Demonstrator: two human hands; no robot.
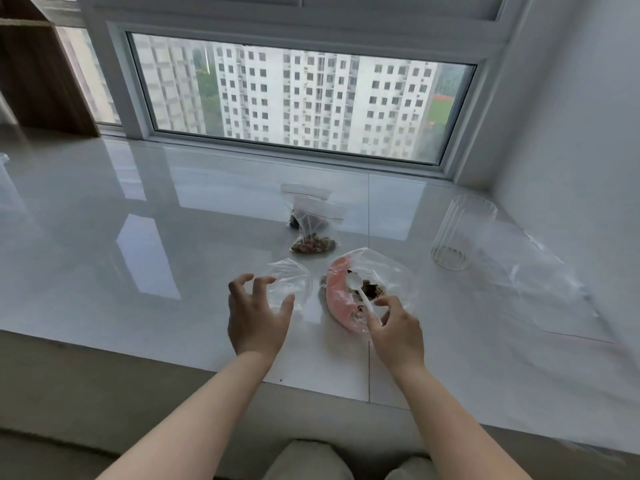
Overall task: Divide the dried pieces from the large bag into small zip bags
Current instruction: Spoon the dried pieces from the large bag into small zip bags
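The large bag [346, 306], clear with a pink side, lies open on the white sill with dark dried pieces [374, 289] inside. My right hand [394, 327] pinches the handle of a white plastic spoon [355, 282] whose bowl sits over the pieces. An empty small zip bag [294, 278] lies just left of the large bag. My left hand [256, 313] hovers at its near edge with fingers spread and curved, holding nothing. Two filled small zip bags [313, 237] lie behind, one partly over the other.
A ribbed clear glass jar [457, 233] lies tilted at the right, next to a big crumpled clear plastic bag [526, 271]. The window frame [277, 147] bounds the sill at the back and a wall [571, 133] on the right. The sill's front edge [173, 355] runs under my forearms.
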